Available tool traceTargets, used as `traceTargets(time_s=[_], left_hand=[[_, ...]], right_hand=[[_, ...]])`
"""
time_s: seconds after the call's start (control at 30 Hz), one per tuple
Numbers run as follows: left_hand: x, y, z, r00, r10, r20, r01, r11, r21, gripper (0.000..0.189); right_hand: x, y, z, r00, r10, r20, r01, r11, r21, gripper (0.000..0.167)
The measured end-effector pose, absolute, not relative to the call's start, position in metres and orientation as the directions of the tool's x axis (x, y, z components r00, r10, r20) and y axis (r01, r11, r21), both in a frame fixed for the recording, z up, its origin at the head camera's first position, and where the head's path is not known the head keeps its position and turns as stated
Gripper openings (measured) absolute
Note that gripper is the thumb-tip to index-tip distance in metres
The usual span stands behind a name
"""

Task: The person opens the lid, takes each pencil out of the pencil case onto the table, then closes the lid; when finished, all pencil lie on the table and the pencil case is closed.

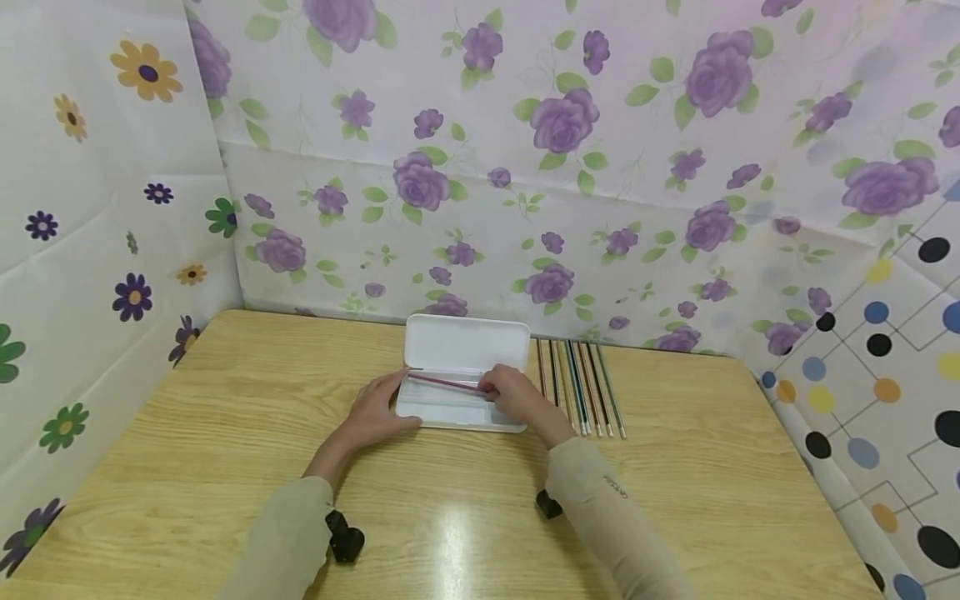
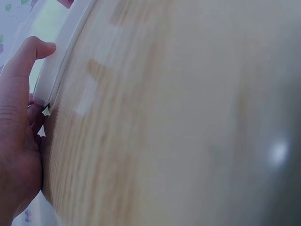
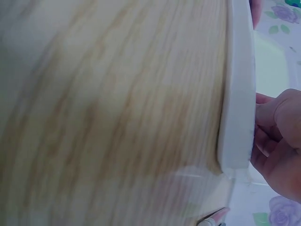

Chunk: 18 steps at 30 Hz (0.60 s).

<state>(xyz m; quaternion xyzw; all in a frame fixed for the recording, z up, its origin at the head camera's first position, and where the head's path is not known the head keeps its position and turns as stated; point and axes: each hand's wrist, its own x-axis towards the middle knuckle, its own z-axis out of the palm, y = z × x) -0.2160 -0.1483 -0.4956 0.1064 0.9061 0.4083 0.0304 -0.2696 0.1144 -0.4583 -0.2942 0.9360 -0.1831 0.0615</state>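
A white pencil case lies on the table with its lid raised toward the back. My left hand grips its left end, thumb at the front corner and fingers toward the back. In the left wrist view the thumb bends over the rim of the case. Inside the case, my right hand pinches the right end of a dark red pencil. That pencil slants across the tray, its far end by the back left corner. The right fingertips are partly hidden in the head view.
Several pencils lie in a row on the wooden table, just right of the case. Flowered sheeting rises behind the table's back edge, and dotted sheeting hangs at the right.
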Motion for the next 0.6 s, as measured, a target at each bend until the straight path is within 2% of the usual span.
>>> traceTargets(time_s=[0.3, 0.6], left_hand=[[-0.218, -0.148, -0.497, -0.976, 0.215, 0.038, 0.171, 0.648, 0.743, 0.091], [-0.218, -0.147, -0.498, -0.977, 0.21, 0.039, 0.17, 0.652, 0.739, 0.091]], right_hand=[[-0.269, 0.123, -0.446, -0.846, -0.53, 0.057, -0.499, 0.75, -0.434, 0.015], [-0.267, 0.146, -0.439, -0.897, -0.418, 0.146, -0.428, 0.735, -0.526, 0.013]])
